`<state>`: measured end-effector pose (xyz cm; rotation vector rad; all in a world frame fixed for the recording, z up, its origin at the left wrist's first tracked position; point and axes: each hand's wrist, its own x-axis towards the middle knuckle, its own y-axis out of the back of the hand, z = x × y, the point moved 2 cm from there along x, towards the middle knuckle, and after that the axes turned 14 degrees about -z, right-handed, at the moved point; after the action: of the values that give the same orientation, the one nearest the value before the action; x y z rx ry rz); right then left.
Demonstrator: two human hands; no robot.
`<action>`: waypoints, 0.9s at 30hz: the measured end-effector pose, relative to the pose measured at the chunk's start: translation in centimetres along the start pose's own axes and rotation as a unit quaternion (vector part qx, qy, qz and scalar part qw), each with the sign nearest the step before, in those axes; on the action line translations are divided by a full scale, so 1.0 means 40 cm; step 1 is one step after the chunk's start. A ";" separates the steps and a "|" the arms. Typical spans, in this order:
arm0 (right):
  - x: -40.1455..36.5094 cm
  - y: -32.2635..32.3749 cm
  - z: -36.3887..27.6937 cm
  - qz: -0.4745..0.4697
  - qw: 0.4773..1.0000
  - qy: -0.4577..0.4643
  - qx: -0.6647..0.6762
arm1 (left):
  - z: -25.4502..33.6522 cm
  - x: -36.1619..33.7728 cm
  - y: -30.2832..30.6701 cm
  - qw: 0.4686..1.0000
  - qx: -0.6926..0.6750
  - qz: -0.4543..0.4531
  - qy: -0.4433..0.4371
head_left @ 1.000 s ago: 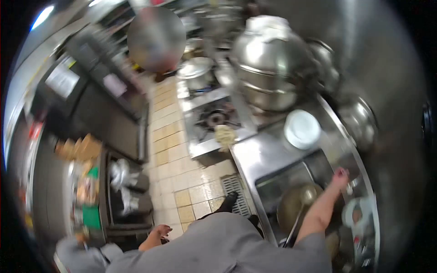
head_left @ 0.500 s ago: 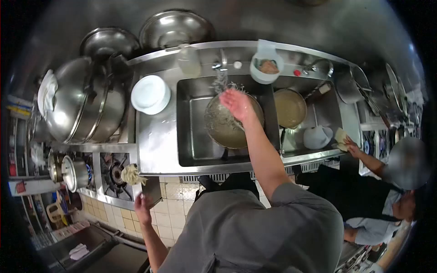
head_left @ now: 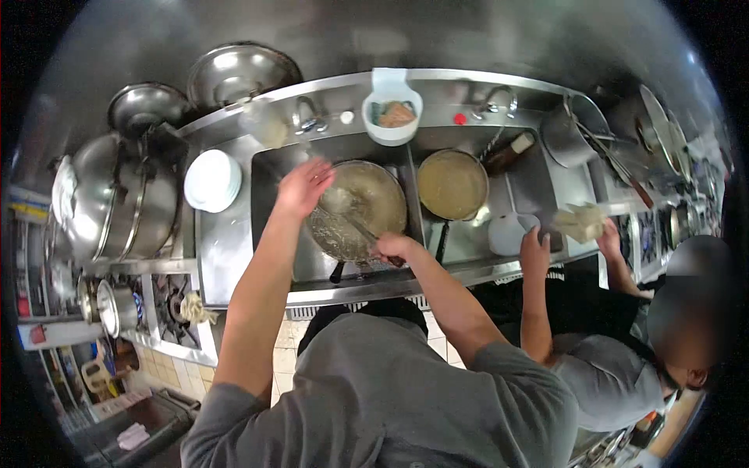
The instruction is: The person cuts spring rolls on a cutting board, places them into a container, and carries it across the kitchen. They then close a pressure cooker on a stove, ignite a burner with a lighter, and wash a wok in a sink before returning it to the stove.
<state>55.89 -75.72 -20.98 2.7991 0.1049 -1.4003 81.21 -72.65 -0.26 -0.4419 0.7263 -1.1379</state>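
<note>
My left hand is over the left rim of the wide pan, close below the tap, its fingers stretched out and holding nothing. My right hand is closed around the dark handle of a long metal utensil. The utensil's shaft slants up and left into the pan, and its working end is hard to make out in the cloudy water. The pan lies in the left sink basin, its black handle toward me.
In the right basin sit a second pan, a bottle and a white container. A white tub stands behind the divider, stacked white lids at left. A co-worker at right holds a cloth.
My left hand has come from the stove side to the pan, leaving a cloth behind at the stove. My right hand has dropped from under the tap and taken the utensil's handle.
</note>
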 end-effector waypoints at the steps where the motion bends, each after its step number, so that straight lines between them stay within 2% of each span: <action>1: -0.050 -0.015 -0.027 0.069 0.993 0.003 -0.099 | 0.006 0.060 -0.012 1.000 0.018 0.000 0.000; 2: -0.105 -0.036 -0.051 0.135 0.974 0.004 -0.180 | 0.015 0.114 -0.013 1.000 0.030 -0.008 0.002; 4: -0.205 -0.070 -0.064 0.243 0.935 0.026 -0.258 | 0.029 0.195 0.006 0.999 0.043 -0.017 0.008; 7: -0.288 -0.068 -0.006 0.303 0.921 0.078 -0.232 | 0.034 0.277 0.077 1.000 -0.008 -0.013 -0.001; 8: -0.332 -0.068 -0.011 0.253 0.956 0.089 -0.116 | 0.028 0.293 0.107 1.000 -0.016 -0.010 -0.008; 9: -0.386 -0.072 -0.041 0.223 0.968 0.094 -0.061 | 0.021 0.311 0.128 1.000 -0.020 -0.006 -0.012; 12: -0.530 -0.104 -0.119 0.175 0.974 0.079 0.123 | -0.024 0.296 0.144 0.999 0.022 0.035 -0.010; 13: -0.550 -0.114 -0.123 0.168 0.969 0.072 0.163 | -0.049 0.293 0.156 0.975 0.211 0.072 -0.009; 14: -0.557 -0.125 -0.116 0.169 0.963 0.119 0.171 | -0.076 0.298 0.168 0.914 0.392 0.106 -0.007; 16: -0.571 -0.151 -0.123 0.167 0.956 0.166 0.173 | -0.255 0.391 0.302 0.899 0.415 0.129 -0.064; 18: -0.590 -0.169 -0.151 0.185 0.953 0.154 0.185 | -0.333 0.371 0.306 0.865 0.449 0.204 -0.095; 20: -0.608 -0.183 -0.176 0.177 0.949 0.162 0.203 | -0.322 0.270 0.230 0.961 0.241 0.130 0.029; 22: -0.604 -0.188 -0.194 0.232 0.936 0.167 0.204 | -0.324 0.208 0.150 0.994 0.007 0.096 0.050; 23: -0.604 -0.188 -0.210 0.215 0.942 0.174 0.193 | -0.314 0.196 0.118 0.992 -0.026 0.114 0.053; 25: -0.613 -0.184 -0.219 0.237 0.963 0.097 0.082 | -0.280 0.193 0.128 0.987 -0.064 0.139 0.046; 26: -0.607 -0.185 -0.188 0.227 0.966 0.100 0.074 | -0.251 0.201 0.150 0.992 0.038 0.113 0.036; 27: -0.603 -0.179 -0.150 0.283 0.947 0.141 -0.049 | -0.217 0.214 0.171 0.986 0.141 0.085 0.029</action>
<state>45.81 -69.68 2.06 2.6106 -0.5636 -0.8374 81.47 -77.69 -13.29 -0.1061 0.6287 -1.0752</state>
